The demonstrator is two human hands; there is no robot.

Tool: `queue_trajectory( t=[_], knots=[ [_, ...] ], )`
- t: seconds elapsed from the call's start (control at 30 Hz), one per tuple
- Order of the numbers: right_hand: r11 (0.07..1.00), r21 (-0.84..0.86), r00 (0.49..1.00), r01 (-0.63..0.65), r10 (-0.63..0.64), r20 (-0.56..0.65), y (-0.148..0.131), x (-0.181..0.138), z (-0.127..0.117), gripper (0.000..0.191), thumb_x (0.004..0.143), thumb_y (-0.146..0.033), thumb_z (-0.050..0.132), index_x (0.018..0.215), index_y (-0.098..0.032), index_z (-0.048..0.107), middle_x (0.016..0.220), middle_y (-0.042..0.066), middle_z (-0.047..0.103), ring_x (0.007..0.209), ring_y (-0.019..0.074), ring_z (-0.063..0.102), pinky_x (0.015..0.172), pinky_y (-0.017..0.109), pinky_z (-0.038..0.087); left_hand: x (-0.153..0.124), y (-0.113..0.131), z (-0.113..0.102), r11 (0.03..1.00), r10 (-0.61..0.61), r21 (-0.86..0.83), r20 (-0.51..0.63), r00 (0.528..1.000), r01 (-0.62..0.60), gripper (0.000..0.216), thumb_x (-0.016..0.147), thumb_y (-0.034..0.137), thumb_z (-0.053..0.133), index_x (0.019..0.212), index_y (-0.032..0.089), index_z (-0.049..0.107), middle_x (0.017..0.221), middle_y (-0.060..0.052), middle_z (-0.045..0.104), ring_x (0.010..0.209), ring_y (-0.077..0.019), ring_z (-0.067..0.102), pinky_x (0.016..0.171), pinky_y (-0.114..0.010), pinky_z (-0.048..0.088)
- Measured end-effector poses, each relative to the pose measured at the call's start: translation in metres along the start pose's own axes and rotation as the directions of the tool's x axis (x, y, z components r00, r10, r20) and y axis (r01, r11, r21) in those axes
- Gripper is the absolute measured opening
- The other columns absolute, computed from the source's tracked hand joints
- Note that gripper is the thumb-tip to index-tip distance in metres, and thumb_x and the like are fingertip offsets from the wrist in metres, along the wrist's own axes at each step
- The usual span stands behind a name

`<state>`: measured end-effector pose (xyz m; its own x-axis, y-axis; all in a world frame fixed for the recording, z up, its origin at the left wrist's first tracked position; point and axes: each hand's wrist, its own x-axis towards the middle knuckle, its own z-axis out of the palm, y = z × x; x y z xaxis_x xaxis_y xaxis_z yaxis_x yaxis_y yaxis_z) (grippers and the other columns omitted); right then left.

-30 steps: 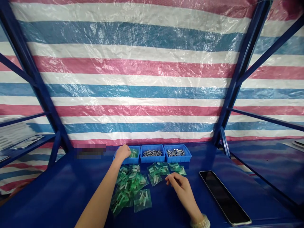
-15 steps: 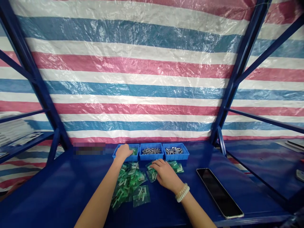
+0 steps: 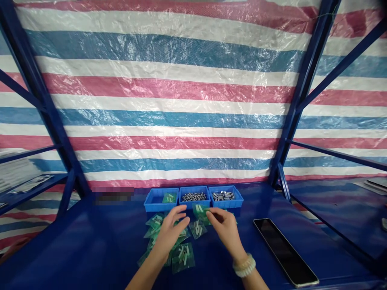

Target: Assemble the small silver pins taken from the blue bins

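My right hand (image 3: 224, 229) pinches a small green plastic bag (image 3: 200, 211) with pale parts inside, lifted just in front of the middle tray. My left hand (image 3: 171, 231) hovers with fingers spread over a pile of the same green bags (image 3: 183, 256) on the blue table, close to the held bag. Three blue trays stand in a row behind: the left tray (image 3: 155, 200) holds a green bag, the middle tray (image 3: 194, 196) and the right tray (image 3: 226, 195) hold small grey metal parts.
A dark phone or tablet (image 3: 283, 250) lies face up at the right on the blue table (image 3: 84, 245). Blue rack posts (image 3: 294, 100) stand at both sides. A striped tarpaulin (image 3: 169, 100) closes the back. A side shelf (image 3: 27, 185) carries papers at left.
My left hand has come back from the left tray to above the pile. My right hand has lifted a green bag off the table.
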<state>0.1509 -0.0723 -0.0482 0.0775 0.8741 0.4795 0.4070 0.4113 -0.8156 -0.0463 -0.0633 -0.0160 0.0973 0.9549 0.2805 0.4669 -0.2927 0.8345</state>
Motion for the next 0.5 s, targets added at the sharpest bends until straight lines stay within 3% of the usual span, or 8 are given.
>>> queue_trajectory(
  t=[0.07, 0.13, 0.23, 0.3, 0.37, 0.43, 0.47, 0.5],
  knots=[
    [0.993, 0.092, 0.996, -0.074, 0.078, -0.049, -0.001, -0.017, 0.001, 0.044, 0.095, -0.051, 0.053, 0.089, -0.013, 0.074, 0.067, 0.007, 0.071, 0.054, 0.0182, 0.061, 0.050, 0.028, 0.048, -0.019, 0.000, 0.013, 0.952, -0.123, -0.276, 0.045, 0.991, 0.131, 0.042, 0.080, 0.046, 0.065, 0.114, 0.022, 0.067, 0.119, -0.013, 0.072, 0.102, -0.0272, 0.071, 0.077, -0.034, 0.059],
    [0.950, 0.256, 0.980, -0.180, 0.195, -0.038, -0.003, -0.032, 0.003, 0.046, 0.089, -0.056, 0.060, 0.086, -0.013, 0.073, 0.060, 0.004, 0.067, 0.047, 0.0144, 0.054, 0.044, 0.024, 0.043, -0.032, 0.002, 0.021, 0.870, -0.201, -0.438, 0.101, 0.974, 0.225, 0.043, 0.076, 0.047, 0.071, 0.109, 0.020, 0.068, 0.111, -0.012, 0.074, 0.095, -0.0268, 0.072, 0.076, -0.034, 0.058],
    [0.771, 0.528, 0.929, -0.356, 0.354, 0.108, -0.010, -0.047, 0.000, 0.039, 0.078, -0.052, 0.075, 0.084, -0.013, 0.072, 0.062, 0.003, 0.066, 0.048, 0.0106, 0.050, 0.044, 0.021, 0.040, -0.041, 0.010, 0.023, 0.854, -0.184, -0.463, 0.161, 0.970, 0.239, 0.032, 0.077, 0.043, 0.073, 0.097, 0.019, 0.071, 0.093, -0.009, 0.077, 0.090, -0.0254, 0.072, 0.077, -0.033, 0.057],
    [0.716, 0.582, 0.918, -0.385, 0.363, 0.159, -0.014, -0.051, -0.006, 0.035, 0.075, -0.047, 0.080, 0.085, -0.014, 0.072, 0.068, 0.003, 0.068, 0.052, 0.0110, 0.052, 0.046, 0.020, 0.041, -0.043, 0.017, 0.020, 0.871, -0.141, -0.446, 0.175, 0.974, 0.206, 0.026, 0.079, 0.040, 0.072, 0.094, 0.019, 0.070, 0.089, -0.008, 0.077, 0.088, -0.0247, 0.073, 0.077, -0.032, 0.057],
    [0.763, 0.548, 0.938, -0.342, 0.317, 0.143, -0.019, -0.050, -0.013, 0.029, 0.074, -0.041, 0.081, 0.082, -0.015, 0.072, 0.071, 0.003, 0.069, 0.058, 0.0135, 0.057, 0.050, 0.022, 0.045, -0.044, 0.024, 0.016, 0.923, -0.045, -0.375, 0.125, 0.991, 0.089, 0.016, 0.081, 0.034, 0.070, 0.090, 0.021, 0.068, 0.083, -0.005, 0.075, 0.079, -0.0225, 0.073, 0.071, -0.030, 0.058],
    [0.857, 0.461, 0.973, -0.229, 0.211, 0.091, -0.024, -0.048, -0.021, 0.018, 0.076, -0.033, 0.079, 0.077, -0.017, 0.070, 0.075, 0.004, 0.070, 0.067, 0.0179, 0.063, 0.058, 0.026, 0.051, -0.045, 0.031, 0.011, 0.958, 0.199, -0.212, 0.007, 0.980, -0.193, 0.003, 0.084, 0.022, 0.065, 0.081, 0.022, 0.066, 0.079, -0.003, 0.074, 0.074, -0.0197, 0.072, 0.066, -0.028, 0.058],
    [0.908, 0.396, 0.991, -0.137, 0.128, 0.049, -0.026, -0.047, -0.024, 0.012, 0.078, -0.027, 0.076, 0.074, -0.019, 0.068, 0.078, 0.005, 0.071, 0.074, 0.0205, 0.066, 0.065, 0.029, 0.054, -0.046, 0.034, 0.009, 0.923, 0.370, -0.092, -0.048, 0.928, -0.373, 0.011, 0.085, 0.016, 0.062, 0.078, 0.022, 0.064, 0.080, -0.002, 0.074, 0.075, -0.0188, 0.072, 0.068, -0.028, 0.057],
    [0.949, 0.314, 1.000, -0.024, 0.026, -0.003, -0.029, -0.046, -0.027, 0.010, 0.081, -0.021, 0.072, 0.072, -0.020, 0.067, 0.083, 0.006, 0.072, 0.083, 0.0231, 0.067, 0.073, 0.033, 0.055, -0.047, 0.037, 0.007, 0.840, 0.543, 0.035, -0.084, 0.835, -0.542, 0.017, 0.086, 0.010, 0.059, 0.077, 0.023, 0.064, 0.081, -0.002, 0.075, 0.077, -0.0186, 0.072, 0.070, -0.030, 0.057]
  ],
)
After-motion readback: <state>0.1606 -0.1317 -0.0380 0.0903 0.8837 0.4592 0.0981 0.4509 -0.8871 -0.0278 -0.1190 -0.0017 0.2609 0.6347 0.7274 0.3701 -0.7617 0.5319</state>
